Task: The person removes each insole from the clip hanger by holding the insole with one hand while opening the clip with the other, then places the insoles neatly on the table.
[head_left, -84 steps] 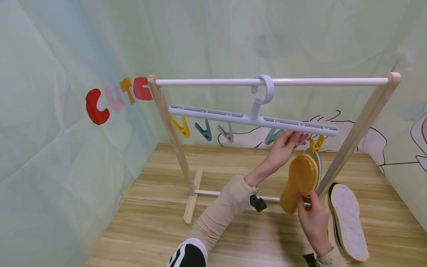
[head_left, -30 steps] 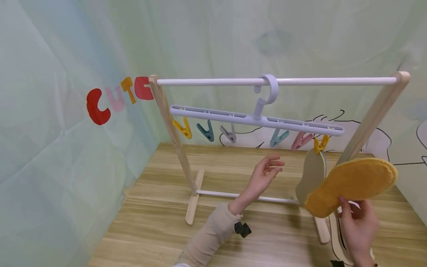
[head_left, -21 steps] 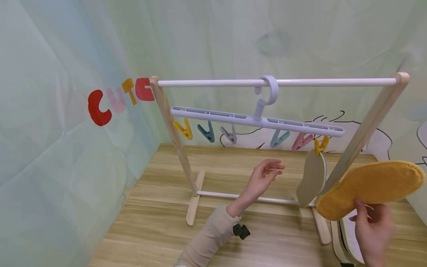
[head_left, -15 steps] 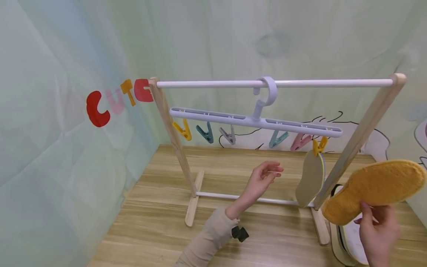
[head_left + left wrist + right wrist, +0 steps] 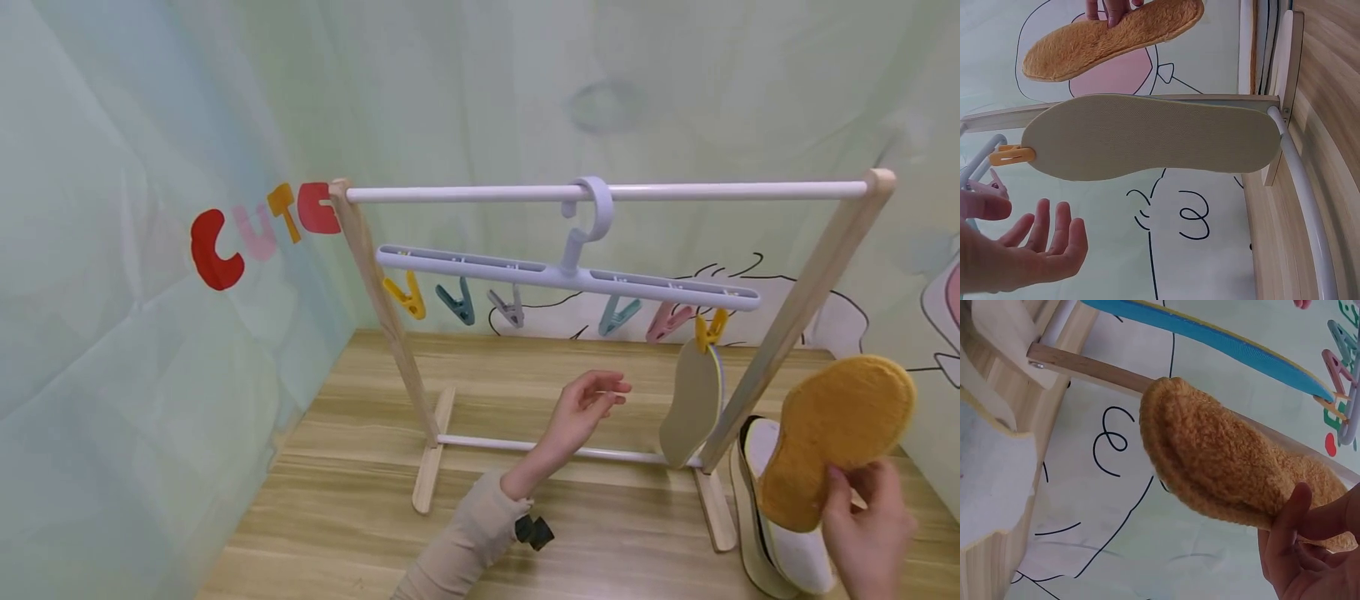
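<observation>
My right hand (image 5: 870,521) pinches an orange-brown fuzzy insole (image 5: 836,433) at its edge, holding it up over the stacked insoles at the right. In the right wrist view thumb and fingers grip the fuzzy insole (image 5: 1222,450). My left hand (image 5: 581,412) floats below the hanger, fingers loosely bent, holding nothing. A beige insole (image 5: 690,404) hangs from a yellow clip (image 5: 710,330) at the hanger's right end. The left wrist view shows this beige insole (image 5: 1154,137) near my left hand (image 5: 1029,250), apart from it. A pink clip (image 5: 667,322) hangs beside the yellow one.
A lavender hanger (image 5: 570,279) hooks over the white bar of a wooden rack (image 5: 802,325). More clips, such as a teal clip (image 5: 618,315), hang along it. Several insoles, a pale grey insole (image 5: 806,558) uppermost, lie stacked on the wooden table (image 5: 322,517) beside the rack's right foot.
My left hand has come down from the pink clip and stays below it. My right hand has carried the fuzzy insole rightward, away from the hanging beige insole, and turned it more upright.
</observation>
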Demonstrator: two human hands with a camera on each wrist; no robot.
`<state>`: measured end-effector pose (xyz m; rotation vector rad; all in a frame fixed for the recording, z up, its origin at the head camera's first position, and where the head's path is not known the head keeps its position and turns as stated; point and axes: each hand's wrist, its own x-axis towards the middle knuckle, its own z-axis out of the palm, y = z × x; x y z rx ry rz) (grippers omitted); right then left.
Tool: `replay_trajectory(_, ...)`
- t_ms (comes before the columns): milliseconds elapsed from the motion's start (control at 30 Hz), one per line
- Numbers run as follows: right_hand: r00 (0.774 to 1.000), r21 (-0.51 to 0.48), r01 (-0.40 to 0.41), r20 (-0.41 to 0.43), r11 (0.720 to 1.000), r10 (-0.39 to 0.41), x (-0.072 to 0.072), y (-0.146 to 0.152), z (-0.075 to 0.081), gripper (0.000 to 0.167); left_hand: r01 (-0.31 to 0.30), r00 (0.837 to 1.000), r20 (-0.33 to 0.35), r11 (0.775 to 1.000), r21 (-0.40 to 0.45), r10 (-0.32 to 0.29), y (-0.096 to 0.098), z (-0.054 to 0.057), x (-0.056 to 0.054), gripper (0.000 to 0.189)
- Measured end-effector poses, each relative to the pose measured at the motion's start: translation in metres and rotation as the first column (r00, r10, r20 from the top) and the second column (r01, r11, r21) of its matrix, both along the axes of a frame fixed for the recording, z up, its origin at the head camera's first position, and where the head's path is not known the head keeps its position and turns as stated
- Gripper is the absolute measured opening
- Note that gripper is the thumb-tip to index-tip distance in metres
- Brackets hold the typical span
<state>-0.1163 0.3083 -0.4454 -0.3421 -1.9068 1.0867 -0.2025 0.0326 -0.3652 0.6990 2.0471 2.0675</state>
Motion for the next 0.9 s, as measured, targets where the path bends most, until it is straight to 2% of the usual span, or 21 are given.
replay_trajectory(100, 1.000, -0.032, -0.018, -0.011, 0.999, 0.018, -0.004, 0.010, -0.010, 0.024, -0.001, 1.000, 0.000, 1.000, 0.000, 0.001, 0.000, 0.001, 0.001, 0.027)
replay_trajectory(167, 1.000, -0.020, -0.012, 0.014, 1.000, 0.012, -0.004, 0.013, -0.011, 0.024, 0.000, 1.000, 0.001, 1.000, 0.003, 0.000, 0.000, 0.000, 0.001, 0.027)
replay_trajectory(233, 0.998, 0.025, 0.003, 0.056, 1.000, -0.004, -0.002, 0.012, -0.006, 0.026, 0.002, 1.000, 0.003, 1.000, 0.006, -0.002, 0.000, -0.001, 0.000, 0.027)
replay_trajectory(367, 0.990, 0.113, 0.030, 0.132, 0.993, -0.045, 0.003, 0.004, 0.013, 0.032, 0.006, 1.000, 0.012, 1.000, 0.017, -0.006, -0.001, -0.003, -0.001, 0.027)
replay_trajectory(467, 0.986, 0.140, 0.028, 0.161, 0.990, -0.051, 0.001, 0.010, 0.015, 0.036, 0.007, 1.000, 0.018, 1.000, 0.024, -0.008, -0.001, -0.003, -0.001, 0.027)
replay_trajectory(533, 0.984, 0.151, 0.009, 0.173, 0.988, -0.036, -0.004, 0.024, 0.004, 0.037, 0.009, 1.000, 0.024, 1.000, 0.027, -0.010, -0.001, -0.004, -0.001, 0.027)
replay_trajectory(667, 0.975, 0.201, 0.019, 0.212, 0.980, -0.062, -0.020, 0.062, -0.033, 0.038, 0.010, 1.000, 0.029, 0.999, 0.031, -0.011, -0.001, -0.005, -0.002, 0.027)
replay_trajectory(733, 0.969, 0.214, -0.003, 0.243, 0.977, -0.050, -0.023, 0.069, -0.036, 0.040, 0.011, 1.000, 0.028, 0.999, 0.030, -0.012, -0.001, -0.006, -0.002, 0.027)
replay_trajectory(767, 0.963, 0.214, -0.019, 0.266, 0.977, -0.040, -0.023, 0.068, -0.034, 0.041, 0.010, 1.000, 0.028, 1.000, 0.030, -0.011, -0.001, -0.006, -0.002, 0.027)
replay_trajectory(900, 0.943, 0.204, -0.156, 0.321, 0.966, 0.084, -0.011, 0.046, 0.000, 0.045, 0.011, 1.000, 0.027, 0.999, 0.030, -0.012, -0.001, -0.005, -0.001, 0.027)
